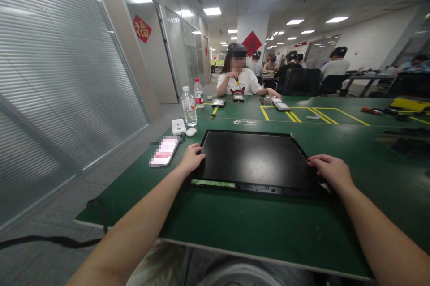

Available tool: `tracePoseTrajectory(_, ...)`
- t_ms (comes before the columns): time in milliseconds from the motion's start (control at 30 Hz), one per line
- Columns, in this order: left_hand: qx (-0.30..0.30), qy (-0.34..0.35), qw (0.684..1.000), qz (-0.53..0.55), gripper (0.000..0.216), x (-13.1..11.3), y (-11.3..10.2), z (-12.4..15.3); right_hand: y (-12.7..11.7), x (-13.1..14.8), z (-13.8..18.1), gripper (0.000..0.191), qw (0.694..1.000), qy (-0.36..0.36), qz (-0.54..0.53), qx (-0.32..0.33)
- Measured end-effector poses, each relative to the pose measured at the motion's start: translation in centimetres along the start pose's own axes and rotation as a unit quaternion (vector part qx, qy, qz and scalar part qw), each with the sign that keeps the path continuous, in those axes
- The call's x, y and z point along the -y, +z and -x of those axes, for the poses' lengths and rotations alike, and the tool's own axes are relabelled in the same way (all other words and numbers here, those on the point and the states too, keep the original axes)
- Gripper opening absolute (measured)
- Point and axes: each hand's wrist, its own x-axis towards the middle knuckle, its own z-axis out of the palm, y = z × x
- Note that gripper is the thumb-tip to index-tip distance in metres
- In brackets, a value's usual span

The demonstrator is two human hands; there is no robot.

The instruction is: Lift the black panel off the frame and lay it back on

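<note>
A black LCD screen panel [255, 158] lies face up on the green table, its dark frame around it and a strip of green circuit board [213, 183] showing along the near edge. My left hand [192, 159] grips the panel's left edge, fingers closed on the rim. On the opposite side, my right hand [331, 170] pinches the right edge with thumb and fingers. Under my right fingers a small light sliver shows at the panel's corner; what it is I cannot make out.
Left of the panel are a phone [164, 151], a white box-shaped device [178, 126], a small white case [191, 132] and two bottles [190, 109]. Beyond lie small metal pieces [245, 122] and hard drives [218, 103]. A person [240, 80] sits opposite; tools [383, 111] lie far right.
</note>
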Motion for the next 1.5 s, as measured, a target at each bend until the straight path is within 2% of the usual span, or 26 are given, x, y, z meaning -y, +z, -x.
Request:
tracePoseTrajectory(233, 0.013, 0.009, 0.999, -0.028, 0.029, 0.1, -0.1, 0.0, 0.2, -0.5, -0.3, 0.025, 1.000, -0.020, 0.012, -0.007)
tracePoseTrajectory(500, 0.015, 0.015, 0.999, -0.040, 0.033, 0.4, 0.1, -0.1, 0.0, -0.4, -0.4, 0.019, 1.000, -0.008, 0.023, 0.003)
tracePoseTrajectory(800, -0.004, 0.011, 1.000, -0.004, 0.025, 0.2, 0.1, 0.1, 0.3, -1.1, -0.6, 0.021, 1.000, -0.027, 0.006, -0.015)
tracePoseTrajectory(1000, -0.002, -0.001, 1.000, 0.014, 0.021, -0.3, 0.1, 0.3, 0.2, -0.5, -0.1, 0.020, 0.999, -0.026, 0.019, -0.016)
tracePoseTrajectory(1067, 0.010, -0.003, 1.000, 0.022, 0.031, -0.5, -0.1, 0.4, 0.2, -0.5, -0.1, 0.020, 0.999, -0.022, 0.014, -0.019)
tracePoseTrajectory(1167, 0.040, -0.003, 0.998, 0.044, 0.063, -0.9, -1.0, 0.7, 0.4, -0.7, -0.2, 0.021, 0.999, -0.026, 0.005, -0.026)
tracePoseTrajectory(1233, 0.061, 0.015, 0.998, 0.024, 0.077, -1.2, -2.0, 1.0, 0.5, -1.0, -0.4, 0.022, 0.999, -0.029, 0.003, -0.028)
tracePoseTrajectory(1367, 0.143, 0.145, 0.974, -0.093, 0.078, -1.7, -4.1, 1.7, 0.6, -1.4, -0.7, 0.022, 0.999, -0.039, 0.008, -0.033)
tracePoseTrajectory(1500, 0.199, 0.190, 0.952, -0.132, 0.075, -2.0, -5.3, 2.1, 0.7, -1.7, -0.9, 0.022, 0.998, -0.048, 0.025, -0.033)
